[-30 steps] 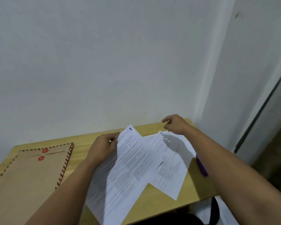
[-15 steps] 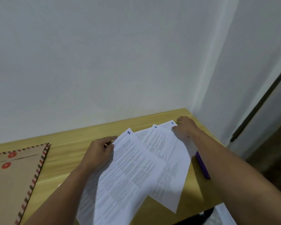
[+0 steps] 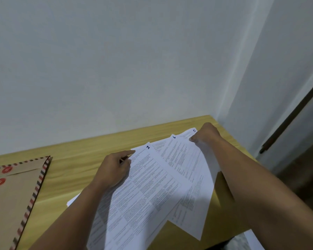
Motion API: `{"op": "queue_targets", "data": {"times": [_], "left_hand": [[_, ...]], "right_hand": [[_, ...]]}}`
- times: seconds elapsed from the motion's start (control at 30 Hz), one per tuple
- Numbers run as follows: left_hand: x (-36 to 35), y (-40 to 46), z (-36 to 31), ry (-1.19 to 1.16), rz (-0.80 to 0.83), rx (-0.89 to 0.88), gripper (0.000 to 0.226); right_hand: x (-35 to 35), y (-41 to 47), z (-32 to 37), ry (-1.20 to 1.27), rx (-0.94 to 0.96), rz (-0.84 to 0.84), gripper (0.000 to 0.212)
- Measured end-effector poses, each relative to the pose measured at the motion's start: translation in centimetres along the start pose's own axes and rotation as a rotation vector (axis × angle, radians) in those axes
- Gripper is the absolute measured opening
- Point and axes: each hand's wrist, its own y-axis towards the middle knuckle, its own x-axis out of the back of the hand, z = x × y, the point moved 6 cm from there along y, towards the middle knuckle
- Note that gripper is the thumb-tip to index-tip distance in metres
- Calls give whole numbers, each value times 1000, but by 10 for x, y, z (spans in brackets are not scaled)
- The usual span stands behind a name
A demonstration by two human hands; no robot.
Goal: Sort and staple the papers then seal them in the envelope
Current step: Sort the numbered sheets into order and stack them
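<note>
Several printed white sheets lie fanned on the wooden desk (image 3: 76, 159). The front sheet, numbered 1 (image 3: 145, 188), lies over a sheet numbered 6 (image 3: 181, 156) and another sheet (image 3: 197, 204) at the right. My left hand (image 3: 114, 168) grips the top left corner of sheet 1 between thumb and fingers. My right hand (image 3: 206, 134) pinches the top right corner of the rightmost sheet. A brown envelope (image 3: 9, 199) with a red, white and blue striped border and two red string buttons lies flat at the desk's left. The purple stapler is hidden under my right arm.
A white wall runs right behind the desk, with a corner and a dark door frame (image 3: 293, 114) at the right. The desk's right edge sits just beyond my right forearm.
My right hand slid to the far right corner of the desk and spread the sheets into a fan. The view shifted right, so the envelope now sits at the left edge.
</note>
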Motion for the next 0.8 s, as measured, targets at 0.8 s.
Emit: {"op": "queue_targets", "data": {"times": [0.8], "left_hand": [[108,-71,-97,80,-247,-237,34]], "right_hand": [[118,-154,134,579,642,-494,19]]}}
